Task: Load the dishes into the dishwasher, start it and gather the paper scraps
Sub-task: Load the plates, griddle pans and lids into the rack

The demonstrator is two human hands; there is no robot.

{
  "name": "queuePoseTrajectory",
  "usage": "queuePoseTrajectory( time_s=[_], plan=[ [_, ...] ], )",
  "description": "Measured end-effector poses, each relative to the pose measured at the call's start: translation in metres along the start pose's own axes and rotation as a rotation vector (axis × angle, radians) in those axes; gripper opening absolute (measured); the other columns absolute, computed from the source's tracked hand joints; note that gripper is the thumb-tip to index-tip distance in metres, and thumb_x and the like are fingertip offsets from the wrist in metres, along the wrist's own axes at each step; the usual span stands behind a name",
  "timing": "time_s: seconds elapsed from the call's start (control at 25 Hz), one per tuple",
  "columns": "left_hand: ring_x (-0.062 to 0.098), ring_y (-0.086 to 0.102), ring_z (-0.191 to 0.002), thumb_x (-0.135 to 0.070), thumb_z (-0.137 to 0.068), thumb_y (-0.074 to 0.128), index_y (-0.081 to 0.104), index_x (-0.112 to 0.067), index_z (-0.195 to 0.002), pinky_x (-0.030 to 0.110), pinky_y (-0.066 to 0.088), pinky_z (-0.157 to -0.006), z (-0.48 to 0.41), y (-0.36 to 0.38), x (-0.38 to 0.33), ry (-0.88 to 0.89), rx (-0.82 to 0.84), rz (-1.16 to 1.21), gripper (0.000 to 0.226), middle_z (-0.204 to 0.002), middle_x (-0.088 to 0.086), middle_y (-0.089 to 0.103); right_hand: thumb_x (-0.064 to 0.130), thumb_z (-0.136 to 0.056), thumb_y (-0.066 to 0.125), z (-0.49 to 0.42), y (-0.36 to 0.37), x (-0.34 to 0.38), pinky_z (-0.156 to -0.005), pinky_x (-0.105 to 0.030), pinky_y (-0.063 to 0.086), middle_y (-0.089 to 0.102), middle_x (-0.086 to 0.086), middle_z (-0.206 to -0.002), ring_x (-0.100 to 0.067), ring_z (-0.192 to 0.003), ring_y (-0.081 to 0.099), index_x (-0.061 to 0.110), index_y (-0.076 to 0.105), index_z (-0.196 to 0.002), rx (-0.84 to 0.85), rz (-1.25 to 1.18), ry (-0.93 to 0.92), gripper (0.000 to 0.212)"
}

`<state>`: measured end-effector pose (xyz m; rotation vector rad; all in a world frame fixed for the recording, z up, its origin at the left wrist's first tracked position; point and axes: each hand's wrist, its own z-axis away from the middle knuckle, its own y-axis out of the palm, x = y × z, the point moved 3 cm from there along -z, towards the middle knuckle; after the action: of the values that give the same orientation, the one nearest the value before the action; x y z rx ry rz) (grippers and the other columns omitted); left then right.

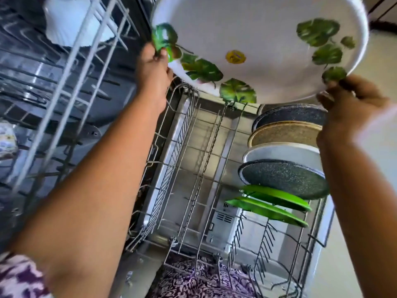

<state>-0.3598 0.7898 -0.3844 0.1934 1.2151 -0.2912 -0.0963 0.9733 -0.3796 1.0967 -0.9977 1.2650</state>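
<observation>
Head view: plate (257,39) was pinched at opposite rims by left hand (153,67) and right hand (348,97), rack (182,130) beneath the grip; judged stiff, glossy, slip-prone.

White platter (257,35), green leaf print, yellow sticker (235,57).
Below: charcoal speckled plate (283,179), sandy plate (283,134), two bright green plates (279,198).

no text can be read here; the round yellow sticker (235,56) on the leaf-patterned plate (257,29) carries print (a few purplish marks) too blurred to make out.
</observation>
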Motion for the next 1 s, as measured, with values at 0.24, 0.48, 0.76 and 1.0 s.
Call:
queuePoseTrajectory(
  time_s=[0.24, 0.48, 0.76, 1.0],
  plan=[
    [0.012, 0.057, -0.091, -0.006, -0.097, 0.042, 0.052, -0.019, -0.095, 0.022, 0.051, -0.075, -0.023, -0.010, 0.036, -0.074, -0.038, 0.011, 0.016, -0.097, -0.001, 0.059, -0.001, -0.058, 0.071, 0.004, 0.012, -0.034, -0.065, -0.036, 0.056, 0.071, -0.007, -0.069, -0.025, -0.070, 0.067, 0.021, 0.075, -0.062, 0.044, 0.069, -0.049, 0.022],
    [0.011, 0.052, -0.093, -0.006, -0.098, 0.041, 0.050, -0.020, -0.093, 0.023, 0.052, -0.085, -0.033, -0.006, 0.041, -0.103, -0.024, 0.014, 0.018, -0.102, 0.000, 0.053, -0.001, -0.058, 0.073, 0.004, 0.021, -0.051, -0.071, -0.041, 0.058, 0.070, 0.008, -0.061, -0.021, -0.072, 0.069, 0.030, 0.072, -0.054, 0.038, 0.237, -0.081, 0.032],
    [0.007, 0.054, -0.086, -0.012, -0.098, 0.044, 0.051, -0.025, -0.087, 0.016, 0.049, -0.073, -0.032, -0.016, 0.060, -0.145, -0.056, -0.034, 0.019, -0.097, -0.003, 0.055, -0.006, -0.068, 0.071, 0.017, 0.037, -0.046, -0.067, -0.017, 0.054, 0.061, 0.022, -0.053, 0.008, -0.058, 0.060, 0.017, 0.073, -0.074, 0.082, 0.430, -0.087, 0.023],
    [0.005, 0.053, -0.081, -0.010, -0.096, 0.048, 0.047, -0.022, -0.107, 0.018, 0.048, -0.068, -0.033, -0.017, 0.063, -0.206, -0.071, -0.141, 0.016, -0.093, -0.008, 0.053, 0.002, -0.073, 0.071, 0.017, 0.037, -0.043, -0.063, -0.008, 0.048, 0.068, 0.003, -0.077, 0.005, -0.063, 0.058, 0.010, 0.074, -0.086, 0.166, 0.658, -0.153, 0.016]
  ],
)
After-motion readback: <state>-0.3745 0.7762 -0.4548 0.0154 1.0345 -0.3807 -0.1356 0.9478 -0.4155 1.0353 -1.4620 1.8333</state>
